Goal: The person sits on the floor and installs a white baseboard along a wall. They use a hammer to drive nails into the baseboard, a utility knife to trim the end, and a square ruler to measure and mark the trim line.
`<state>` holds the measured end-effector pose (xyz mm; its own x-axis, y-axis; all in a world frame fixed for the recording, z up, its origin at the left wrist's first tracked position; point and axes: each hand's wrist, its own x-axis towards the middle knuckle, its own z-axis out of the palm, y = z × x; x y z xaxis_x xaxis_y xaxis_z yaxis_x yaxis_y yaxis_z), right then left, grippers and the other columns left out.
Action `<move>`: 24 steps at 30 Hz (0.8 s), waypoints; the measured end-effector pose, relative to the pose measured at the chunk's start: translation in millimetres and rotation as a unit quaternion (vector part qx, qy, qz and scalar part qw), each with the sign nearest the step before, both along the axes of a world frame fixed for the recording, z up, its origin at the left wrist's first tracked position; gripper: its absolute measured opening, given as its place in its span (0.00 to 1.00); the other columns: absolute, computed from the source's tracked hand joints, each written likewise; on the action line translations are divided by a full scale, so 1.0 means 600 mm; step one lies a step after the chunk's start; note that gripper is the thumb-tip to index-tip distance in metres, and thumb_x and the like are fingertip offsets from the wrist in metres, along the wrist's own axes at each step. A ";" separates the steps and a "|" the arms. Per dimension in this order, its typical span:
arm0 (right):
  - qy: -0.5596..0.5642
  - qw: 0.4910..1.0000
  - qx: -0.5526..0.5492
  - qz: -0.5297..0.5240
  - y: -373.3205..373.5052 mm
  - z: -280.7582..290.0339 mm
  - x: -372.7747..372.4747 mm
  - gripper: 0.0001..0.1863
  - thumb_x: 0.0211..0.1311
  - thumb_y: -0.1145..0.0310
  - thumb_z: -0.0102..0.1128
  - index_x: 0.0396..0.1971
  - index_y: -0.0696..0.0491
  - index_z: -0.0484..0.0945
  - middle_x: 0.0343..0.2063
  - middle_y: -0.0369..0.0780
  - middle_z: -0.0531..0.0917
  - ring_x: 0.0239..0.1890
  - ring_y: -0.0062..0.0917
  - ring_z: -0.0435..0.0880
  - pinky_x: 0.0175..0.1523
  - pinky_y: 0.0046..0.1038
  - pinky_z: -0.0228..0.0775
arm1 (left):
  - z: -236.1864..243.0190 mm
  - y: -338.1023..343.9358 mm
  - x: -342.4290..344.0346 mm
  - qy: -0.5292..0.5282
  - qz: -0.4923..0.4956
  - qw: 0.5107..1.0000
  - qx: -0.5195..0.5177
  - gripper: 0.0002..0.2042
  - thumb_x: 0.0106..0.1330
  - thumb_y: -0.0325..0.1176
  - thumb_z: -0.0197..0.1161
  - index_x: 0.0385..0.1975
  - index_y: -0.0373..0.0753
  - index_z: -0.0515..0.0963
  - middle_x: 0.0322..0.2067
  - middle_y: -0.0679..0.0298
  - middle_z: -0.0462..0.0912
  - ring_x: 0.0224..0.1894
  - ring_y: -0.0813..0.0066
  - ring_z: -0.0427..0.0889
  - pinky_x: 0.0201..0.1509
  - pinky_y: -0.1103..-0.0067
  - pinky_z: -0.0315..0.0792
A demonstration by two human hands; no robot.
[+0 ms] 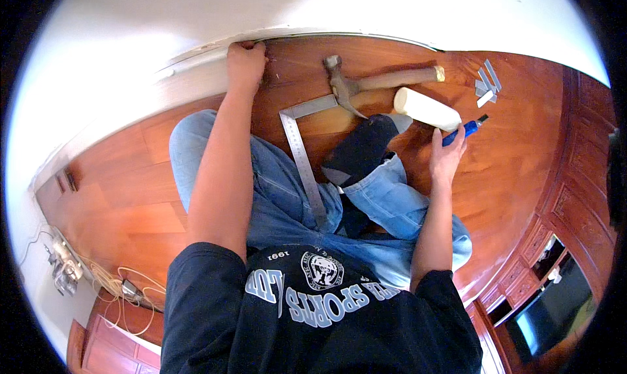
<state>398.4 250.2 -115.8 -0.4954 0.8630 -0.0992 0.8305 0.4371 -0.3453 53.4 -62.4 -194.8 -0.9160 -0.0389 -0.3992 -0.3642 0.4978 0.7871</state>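
At the foot of the white wall, my left hand (246, 68) is closed, its fingers curled down by the end of the white baseboard (196, 80); whatever they grip is hidden. My right hand (447, 156) has its fingers around a blue utility knife (461, 133) with a dark end, low over the wooden floor. Beside it lies a cream-coloured cylinder (428, 109). A claw hammer (392, 80) with a wooden handle rests farther off, between the two hands. One arm of a metal carpenter's square (297, 145) lies near the hammer's claw; the other runs back onto my jeans.
Several short grey strips (487, 86) lie on the floor at the far right. My crossed legs and dark-socked foot (359, 148) take up the middle. Carved wooden cabinets (555, 204) line the right side. Loose cords (127, 289) trail at the lower left.
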 end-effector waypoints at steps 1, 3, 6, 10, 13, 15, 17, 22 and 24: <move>0.002 1.000 0.003 0.001 0.002 -0.001 0.003 0.43 0.66 0.55 0.67 0.73 0.57 0.58 0.66 0.63 0.64 0.68 0.59 0.67 0.72 0.46 0.61 | 0.013 -0.002 0.002 0.000 -0.020 1.000 -0.002 0.15 0.62 0.31 0.68 0.40 0.23 0.78 0.26 0.49 0.87 0.29 0.60 0.89 0.38 0.68 0.80; 0.007 1.000 0.006 0.005 0.001 -0.005 0.005 0.42 0.66 0.55 0.66 0.73 0.58 0.58 0.65 0.63 0.65 0.67 0.59 0.68 0.72 0.46 0.62 | 0.013 -0.004 0.002 -0.001 -0.020 1.000 -0.020 0.16 0.62 0.32 0.70 0.40 0.23 0.78 0.27 0.49 0.87 0.29 0.61 0.89 0.36 0.69 0.80; 0.018 1.000 -0.002 -0.007 0.013 -0.015 0.009 0.41 0.66 0.56 0.66 0.72 0.59 0.59 0.64 0.64 0.66 0.65 0.59 0.70 0.70 0.47 0.64 | 0.005 -0.004 -0.003 -0.007 -0.014 1.000 0.011 0.18 0.61 0.33 0.72 0.41 0.23 0.78 0.29 0.50 0.87 0.29 0.64 0.88 0.35 0.71 0.79; 0.008 1.000 0.014 -0.016 0.020 -0.024 0.013 0.41 0.66 0.55 0.66 0.72 0.60 0.59 0.62 0.63 0.68 0.64 0.58 0.72 0.68 0.47 0.66 | 0.003 -0.004 0.004 -0.007 0.013 0.998 0.066 0.19 0.61 0.33 0.75 0.42 0.23 0.78 0.31 0.51 0.88 0.29 0.67 0.87 0.34 0.73 0.79; 0.000 1.000 0.002 -0.018 0.020 -0.025 0.014 0.43 0.66 0.54 0.66 0.73 0.59 0.58 0.63 0.63 0.68 0.64 0.58 0.72 0.68 0.47 0.66 | -0.009 -0.007 0.000 -0.014 0.026 0.998 0.063 0.18 0.62 0.31 0.74 0.43 0.24 0.78 0.31 0.52 0.87 0.29 0.67 0.87 0.34 0.74 0.79; -0.001 0.999 0.000 -0.034 0.020 -0.030 0.014 0.44 0.65 0.54 0.66 0.73 0.59 0.58 0.62 0.64 0.68 0.64 0.59 0.71 0.69 0.47 0.66 | -0.017 -0.009 -0.004 -0.023 0.047 0.996 0.074 0.17 0.62 0.31 0.74 0.42 0.24 0.78 0.32 0.51 0.87 0.29 0.67 0.86 0.34 0.74 0.79; -0.013 0.999 0.002 -0.041 0.024 -0.039 0.018 0.45 0.64 0.53 0.67 0.74 0.58 0.57 0.63 0.65 0.67 0.65 0.59 0.70 0.70 0.47 0.65 | -0.020 -0.010 -0.006 -0.028 0.060 0.994 0.090 0.15 0.62 0.29 0.72 0.42 0.25 0.78 0.32 0.51 0.87 0.29 0.66 0.86 0.35 0.74 0.80; -0.090 0.995 0.011 -0.045 0.044 -0.070 0.038 0.49 0.63 0.49 0.67 0.75 0.58 0.55 0.66 0.68 0.64 0.66 0.61 0.68 0.73 0.47 0.60 | -0.001 -0.008 0.002 0.020 0.116 0.987 0.108 0.10 0.62 0.23 0.66 0.41 0.26 0.77 0.33 0.50 0.86 0.30 0.63 0.87 0.35 0.71 0.81; -0.111 0.993 0.003 -0.043 0.050 -0.074 0.041 0.49 0.63 0.47 0.66 0.76 0.58 0.55 0.68 0.67 0.62 0.69 0.59 0.65 0.75 0.47 0.57 | 0.017 -0.010 0.008 0.034 0.084 0.994 0.068 0.10 0.61 0.22 0.64 0.41 0.27 0.77 0.33 0.50 0.86 0.30 0.62 0.87 0.35 0.71 0.81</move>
<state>422.7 280.2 -160.0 -0.3869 0.9017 -0.1930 0.9200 0.3634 -0.1467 58.0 -68.6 -184.6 -0.9263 -0.1431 -0.3486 -0.3766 0.3212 0.8689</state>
